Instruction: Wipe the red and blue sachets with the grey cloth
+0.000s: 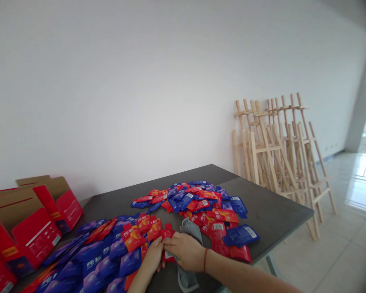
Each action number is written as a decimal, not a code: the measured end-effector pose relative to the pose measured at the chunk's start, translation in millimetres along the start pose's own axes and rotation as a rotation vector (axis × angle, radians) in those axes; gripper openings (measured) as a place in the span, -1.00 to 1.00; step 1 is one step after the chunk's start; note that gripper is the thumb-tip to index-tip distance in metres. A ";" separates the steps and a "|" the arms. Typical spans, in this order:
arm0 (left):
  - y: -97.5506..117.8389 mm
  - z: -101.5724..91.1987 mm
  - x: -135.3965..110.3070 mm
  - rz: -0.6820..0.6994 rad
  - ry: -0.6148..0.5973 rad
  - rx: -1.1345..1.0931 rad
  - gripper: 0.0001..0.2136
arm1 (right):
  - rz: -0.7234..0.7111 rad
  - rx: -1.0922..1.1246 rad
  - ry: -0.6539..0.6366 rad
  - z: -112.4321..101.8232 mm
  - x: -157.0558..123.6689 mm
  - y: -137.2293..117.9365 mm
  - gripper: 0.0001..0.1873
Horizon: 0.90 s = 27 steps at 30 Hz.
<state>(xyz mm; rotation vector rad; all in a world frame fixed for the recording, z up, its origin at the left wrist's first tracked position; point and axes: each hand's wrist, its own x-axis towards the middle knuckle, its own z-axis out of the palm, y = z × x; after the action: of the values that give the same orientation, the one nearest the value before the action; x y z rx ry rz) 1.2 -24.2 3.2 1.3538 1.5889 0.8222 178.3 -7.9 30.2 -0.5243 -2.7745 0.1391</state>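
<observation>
Red and blue snack packets (189,201) lie scattered in a wide heap across a dark grey table (271,211). My right hand (186,250) rests palm down at the near edge, fingers curled around a red packet (167,244) and lying over a grey cloth (190,230). My left hand (152,258) meets it from the left, fingers closed on the same red packet. A red string circles my right wrist. More blue packets (106,260) pile up to the left of my hands.
Open red-and-brown cardboard boxes (24,228) stand at the table's left end. Several wooden easels (280,150) lean against the white wall beyond the table's far right corner. Glossy tiled floor (347,228) stretches to the right.
</observation>
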 end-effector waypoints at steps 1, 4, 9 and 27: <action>-0.3 0.1 0.6 0.006 0.028 -0.006 -0.52 | -0.027 0.012 -0.006 -0.6 -7.8 -1.2 -0.44; -0.4 1.0 1.5 0.013 0.075 -0.014 -0.54 | -0.099 0.046 -0.052 -1.7 -27.8 -1.4 -0.49; 0.3 3.9 2.5 0.016 0.083 -0.018 -0.58 | 0.128 0.065 -0.009 -2.2 -28.3 7.0 -0.60; 5.0 8.0 3.3 -0.032 0.043 0.072 -0.81 | 0.337 0.194 0.241 -3.1 -11.4 20.5 -0.49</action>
<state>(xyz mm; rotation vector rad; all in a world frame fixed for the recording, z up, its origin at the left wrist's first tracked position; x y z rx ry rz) 10.4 -20.5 3.8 1.3659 1.6831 0.7865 196.4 7.0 26.7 -0.8890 -2.3891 0.3890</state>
